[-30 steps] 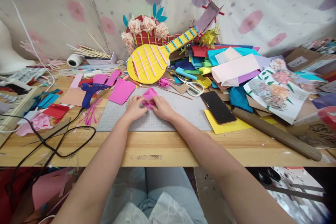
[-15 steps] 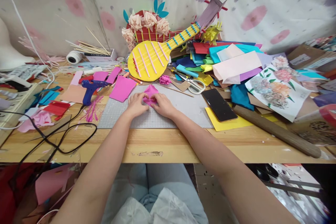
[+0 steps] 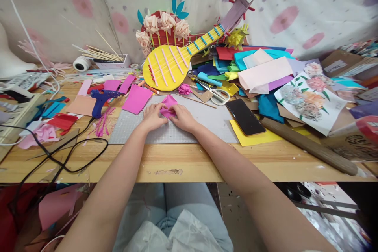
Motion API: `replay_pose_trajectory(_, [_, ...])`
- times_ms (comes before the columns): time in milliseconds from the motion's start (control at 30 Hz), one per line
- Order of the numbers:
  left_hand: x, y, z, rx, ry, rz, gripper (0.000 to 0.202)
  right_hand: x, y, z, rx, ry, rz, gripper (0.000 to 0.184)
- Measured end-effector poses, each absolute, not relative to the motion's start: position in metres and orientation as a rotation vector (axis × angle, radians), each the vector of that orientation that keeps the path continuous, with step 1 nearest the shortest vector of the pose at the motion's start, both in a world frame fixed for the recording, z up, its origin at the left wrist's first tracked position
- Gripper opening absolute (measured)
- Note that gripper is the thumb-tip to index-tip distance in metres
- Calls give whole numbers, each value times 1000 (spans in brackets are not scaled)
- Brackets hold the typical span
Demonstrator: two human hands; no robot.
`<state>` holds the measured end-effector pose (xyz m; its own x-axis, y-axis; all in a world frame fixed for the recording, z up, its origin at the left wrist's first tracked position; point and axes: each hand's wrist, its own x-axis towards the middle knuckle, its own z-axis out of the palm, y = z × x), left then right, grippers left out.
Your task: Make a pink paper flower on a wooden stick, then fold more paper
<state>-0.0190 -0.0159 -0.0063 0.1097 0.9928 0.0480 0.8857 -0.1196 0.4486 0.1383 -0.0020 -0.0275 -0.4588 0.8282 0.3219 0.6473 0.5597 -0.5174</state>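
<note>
A small folded piece of magenta paper point(image 3: 168, 104) lies on the grey cutting mat point(image 3: 206, 126) at the middle of the wooden table. My left hand point(image 3: 152, 117) presses on its left side with fingers curled and pinched on the paper. From the right, my right hand point(image 3: 183, 117) pinches the same piece, fingertips meeting the left hand's over it. The lower part of the paper is hidden under my fingers.
A blue glue gun point(image 3: 100, 100) and pink sheets point(image 3: 137, 98) lie left of the mat. Scissors point(image 3: 217, 95), a black phone point(image 3: 245, 116) on yellow paper, a wooden rolling pin point(image 3: 310, 147) and a heap of coloured paper sit right. A yellow paper guitar point(image 3: 174, 63) stands behind. Black cables point(image 3: 59, 153) trail left.
Both hands stay on the magenta paper, with only small shifts of the fingers along its fold. The view has drifted slightly.
</note>
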Motion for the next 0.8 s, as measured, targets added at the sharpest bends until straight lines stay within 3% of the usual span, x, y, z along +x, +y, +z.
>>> replay_pose_trajectory(800, [-20, -18, -6, 2150, 1798, 518, 47, 138, -4, -23, -1179, -2246, 485, 19])
